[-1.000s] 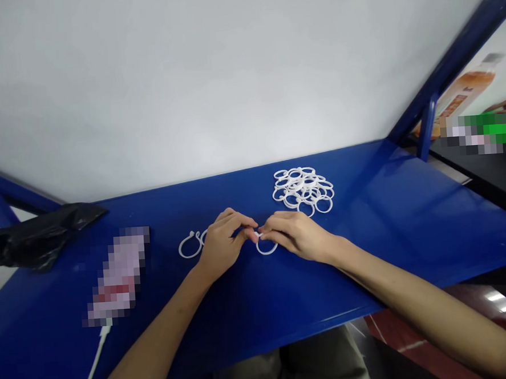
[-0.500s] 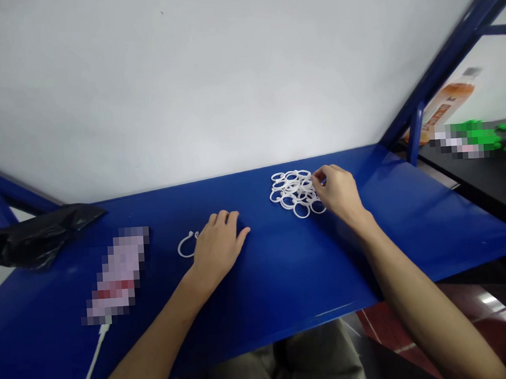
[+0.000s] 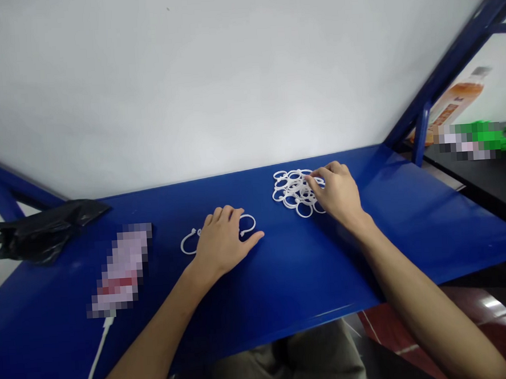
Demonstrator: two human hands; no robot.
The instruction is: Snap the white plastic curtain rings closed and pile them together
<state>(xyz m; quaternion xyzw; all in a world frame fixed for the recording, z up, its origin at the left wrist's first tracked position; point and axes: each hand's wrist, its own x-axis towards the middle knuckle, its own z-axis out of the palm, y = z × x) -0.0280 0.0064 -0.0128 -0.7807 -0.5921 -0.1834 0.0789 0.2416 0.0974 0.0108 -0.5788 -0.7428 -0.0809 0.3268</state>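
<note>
1. Half a second ago the left hand (image 3: 222, 240) lay flat with only one white ring showing at its left; now a second open ring (image 3: 247, 223) shows just past its fingertips, partly under the fingers.
2. The right hand (image 3: 337, 194) was already at the pile of rings (image 3: 293, 190) then; now its fingertips have shifted a little further left into the pile. A second ago both hands met over a single ring between them.
3. The left hand lies palm down, fingers spread and loose on the blue shelf (image 3: 284, 279), gripping nothing. It covers part of both loose rings.
4. The right hand has its fingers curled with the tips pinching down among the rings on the pile's near right edge; whether one ring is truly caught between the fingers cannot be told.
5. The rings are thin, white plastic hoops, each with a small gap and a knobbed catch. The ring to the left (image 3: 188, 242) of the left hand lies flat with its opening toward that hand.
6. Count: two loose rings at the left hand; the pile under the right hand is tangled and overlapping, well over a dozen, too muddled for an exact count.
7. Far left of the left hand lies one crumpled black bag (image 3: 45, 229); nearer it, one blurred flat object (image 3: 120, 269) with one white cable (image 3: 98, 356).
</note>
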